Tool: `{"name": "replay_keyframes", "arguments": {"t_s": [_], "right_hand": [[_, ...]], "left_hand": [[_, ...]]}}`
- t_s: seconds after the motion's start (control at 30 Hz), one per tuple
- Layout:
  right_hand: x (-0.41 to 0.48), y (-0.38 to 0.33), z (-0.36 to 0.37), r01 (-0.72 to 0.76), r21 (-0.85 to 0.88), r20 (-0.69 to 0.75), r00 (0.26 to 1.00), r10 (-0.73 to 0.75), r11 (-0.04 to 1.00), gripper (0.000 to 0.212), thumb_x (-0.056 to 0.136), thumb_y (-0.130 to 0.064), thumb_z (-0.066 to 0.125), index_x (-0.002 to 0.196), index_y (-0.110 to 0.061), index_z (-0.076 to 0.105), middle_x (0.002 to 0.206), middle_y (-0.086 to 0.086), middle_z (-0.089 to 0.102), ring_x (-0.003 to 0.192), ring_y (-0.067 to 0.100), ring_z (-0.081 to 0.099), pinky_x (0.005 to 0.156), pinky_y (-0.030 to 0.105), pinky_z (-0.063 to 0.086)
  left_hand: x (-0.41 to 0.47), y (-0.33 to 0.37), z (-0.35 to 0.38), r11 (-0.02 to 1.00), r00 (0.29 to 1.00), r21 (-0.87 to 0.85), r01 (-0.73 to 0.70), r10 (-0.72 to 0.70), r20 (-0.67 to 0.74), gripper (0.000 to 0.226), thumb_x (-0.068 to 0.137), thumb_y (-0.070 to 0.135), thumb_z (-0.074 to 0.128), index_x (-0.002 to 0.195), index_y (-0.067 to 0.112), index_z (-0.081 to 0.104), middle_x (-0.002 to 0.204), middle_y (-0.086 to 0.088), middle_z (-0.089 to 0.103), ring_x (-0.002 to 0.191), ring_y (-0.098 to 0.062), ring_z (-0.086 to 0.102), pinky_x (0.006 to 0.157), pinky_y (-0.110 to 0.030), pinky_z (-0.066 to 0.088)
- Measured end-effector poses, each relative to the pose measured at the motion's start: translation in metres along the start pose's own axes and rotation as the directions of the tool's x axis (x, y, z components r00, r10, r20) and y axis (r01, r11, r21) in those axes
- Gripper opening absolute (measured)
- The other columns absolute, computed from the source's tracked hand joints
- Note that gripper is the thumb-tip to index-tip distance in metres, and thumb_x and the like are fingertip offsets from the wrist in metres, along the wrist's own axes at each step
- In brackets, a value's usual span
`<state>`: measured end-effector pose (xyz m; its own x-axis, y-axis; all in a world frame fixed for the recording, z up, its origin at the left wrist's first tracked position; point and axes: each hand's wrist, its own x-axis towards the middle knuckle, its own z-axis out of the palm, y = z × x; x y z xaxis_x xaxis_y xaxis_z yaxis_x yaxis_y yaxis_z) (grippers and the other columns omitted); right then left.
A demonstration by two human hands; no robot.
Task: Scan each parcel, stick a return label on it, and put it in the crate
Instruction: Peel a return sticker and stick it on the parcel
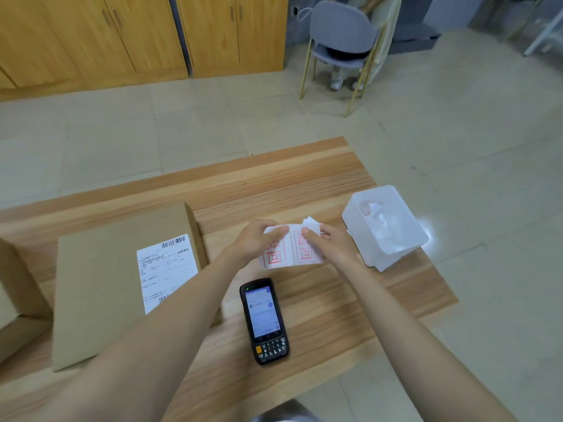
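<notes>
A flat brown cardboard parcel (103, 287) lies on the wooden table (304, 184), with a white shipping label (166, 275) and barcode on its top. Just right of it, my left hand (256, 242) and my right hand (332, 245) both pinch a white strip of return labels (292, 251) printed with red characters, holding it above the table. A black handheld scanner (264, 319) with a lit screen rests face up on the table below my hands.
A translucent white plastic bin (405, 239) with crumpled white paper inside stands at the table's right edge. Another cardboard box (15, 293) sits at the far left. A grey chair (338, 41) and wooden cabinets (137, 35) stand beyond the table.
</notes>
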<state>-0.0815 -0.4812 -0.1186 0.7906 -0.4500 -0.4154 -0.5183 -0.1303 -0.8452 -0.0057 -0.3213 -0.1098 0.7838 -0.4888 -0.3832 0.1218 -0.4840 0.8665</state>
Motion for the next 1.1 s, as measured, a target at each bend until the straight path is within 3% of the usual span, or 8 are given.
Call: {"name": "replay_keyframes", "arguments": {"t_s": [0.17, 0.23, 0.33, 0.43, 0.57, 0.63, 0.9, 1.1], "right_hand": [[0.011, 0.003, 0.003, -0.016, -0.005, -0.116, 0.993, 0.016, 1.0, 0.039, 0.092, -0.031, 0.057, 0.099, 0.006, 0.065, 0.104, 0.021, 0.068, 0.094, 0.031, 0.065, 0.08, 0.036, 0.048], [0.019, 0.006, -0.003, -0.068, 0.095, -0.231, 0.969, 0.089, 0.993, 0.03, 0.093, -0.026, 0.055, 0.097, 0.002, 0.066, 0.106, 0.019, 0.067, 0.09, 0.026, 0.063, 0.074, 0.028, 0.048], [0.029, 0.011, -0.025, -0.067, 0.047, -0.283, 0.956, 0.077, 0.997, 0.02, 0.094, -0.024, 0.052, 0.091, -0.007, 0.064, 0.097, 0.012, 0.067, 0.084, 0.021, 0.06, 0.058, 0.02, 0.044], [0.039, 0.012, -0.033, -0.072, -0.024, -0.268, 0.961, 0.063, 0.997, 0.024, 0.097, -0.021, 0.044, 0.102, -0.004, 0.061, 0.094, 0.007, 0.061, 0.085, 0.023, 0.057, 0.051, 0.022, 0.043], [0.039, 0.014, -0.03, -0.081, 0.014, -0.173, 0.982, 0.082, 0.997, 0.027, 0.092, -0.009, 0.04, 0.116, -0.005, 0.053, 0.11, 0.014, 0.063, 0.084, 0.025, 0.061, 0.05, 0.021, 0.043], [0.033, 0.013, -0.03, -0.07, 0.036, -0.108, 0.991, 0.074, 0.997, 0.027, 0.088, 0.0, 0.038, 0.11, -0.007, 0.053, 0.104, 0.013, 0.064, 0.063, 0.012, 0.062, 0.042, 0.017, 0.04], [0.018, -0.003, -0.007, -0.063, 0.025, 0.173, 0.983, 0.058, 0.998, 0.034, 0.086, -0.006, 0.06, 0.118, -0.012, 0.053, 0.098, 0.002, 0.067, 0.077, 0.013, 0.062, 0.065, 0.023, 0.044], [-0.005, -0.046, 0.039, 0.139, 0.012, 0.309, 0.941, -0.136, 0.99, 0.031, 0.083, -0.001, 0.065, 0.112, -0.014, 0.06, 0.076, -0.005, 0.062, 0.059, -0.004, 0.057, 0.053, 0.009, 0.041]], "left_hand": [[0.011, 0.002, 0.012, 0.963, 0.984, -0.212, 0.165, -0.176, -0.034, 0.021, 0.092, 0.028, 0.058, 0.077, 0.013, 0.061, 0.063, 0.0, 0.056, 0.055, -0.012, 0.049, 0.044, -0.014, 0.036], [0.013, -0.004, 0.008, 0.916, 0.953, -0.332, 0.224, -0.277, -0.12, 0.02, 0.092, 0.028, 0.058, 0.075, 0.017, 0.057, 0.065, -0.001, 0.054, 0.055, -0.012, 0.048, 0.047, -0.017, 0.038], [0.014, -0.015, -0.008, 0.957, 0.942, -0.169, 0.237, -0.269, -0.2, 0.02, 0.093, 0.029, 0.055, 0.081, 0.015, 0.059, 0.072, -0.008, 0.056, 0.055, -0.013, 0.052, 0.04, -0.017, 0.042], [0.019, -0.005, -0.004, 0.944, 0.957, -0.224, 0.243, -0.271, -0.103, 0.02, 0.097, 0.032, 0.046, 0.096, 0.014, 0.055, 0.083, -0.01, 0.061, 0.05, -0.017, 0.06, 0.039, -0.02, 0.048], [0.028, 0.009, 0.018, 0.894, 0.958, -0.343, 0.287, -0.278, 0.075, 0.027, 0.099, 0.013, 0.043, 0.125, 0.01, 0.041, 0.105, -0.016, 0.052, 0.064, -0.023, 0.058, 0.049, -0.025, 0.055], [0.03, 0.004, 0.021, 0.901, 0.943, -0.285, 0.327, -0.33, 0.037, 0.037, 0.096, 0.005, 0.044, 0.132, 0.008, 0.036, 0.107, -0.016, 0.048, 0.064, -0.021, 0.055, 0.055, -0.026, 0.054], [0.008, 0.001, -0.009, 0.954, 0.976, -0.219, 0.203, -0.179, 0.127, 0.04, 0.091, 0.034, 0.058, 0.125, 0.016, 0.051, 0.115, -0.007, 0.059, 0.091, -0.021, 0.063, 0.077, -0.029, 0.054], [-0.028, -0.004, -0.056, 0.98, 0.993, -0.18, 0.082, -0.064, 0.104, 0.03, 0.092, 0.031, 0.057, 0.115, 0.012, 0.063, 0.103, -0.009, 0.069, 0.072, -0.017, 0.068, 0.069, -0.026, 0.055]]}}
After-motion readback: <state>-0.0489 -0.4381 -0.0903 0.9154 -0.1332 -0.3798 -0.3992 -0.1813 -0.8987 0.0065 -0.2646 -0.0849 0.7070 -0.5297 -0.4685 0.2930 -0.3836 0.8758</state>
